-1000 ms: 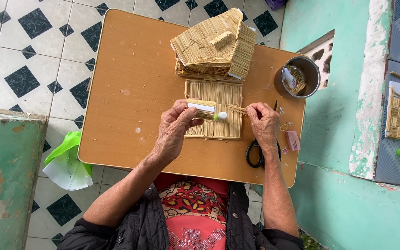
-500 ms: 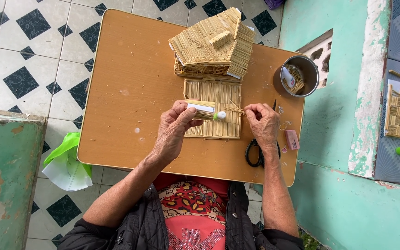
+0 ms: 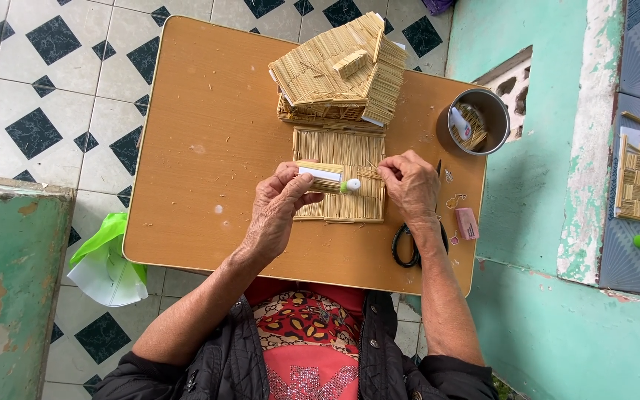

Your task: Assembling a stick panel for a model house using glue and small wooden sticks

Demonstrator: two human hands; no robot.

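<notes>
While the left hand (image 3: pixel 279 204) is closed around a small glue tube (image 3: pixel 327 178) with its green-white tip pointing right, the right hand (image 3: pixel 411 185) pinches a thin stick (image 3: pixel 368 175) between the fingertips, just beside that tip, and both hands are above a flat panel of sticks (image 3: pixel 338 204) lying on the wooden desk (image 3: pixel 209 141). Black scissors (image 3: pixel 403 248) lie near the right wrist, and farther away stand a stick house model (image 3: pixel 338 74), touching the panel's far edge, and a metal pot (image 3: pixel 475 122) to its right.
</notes>
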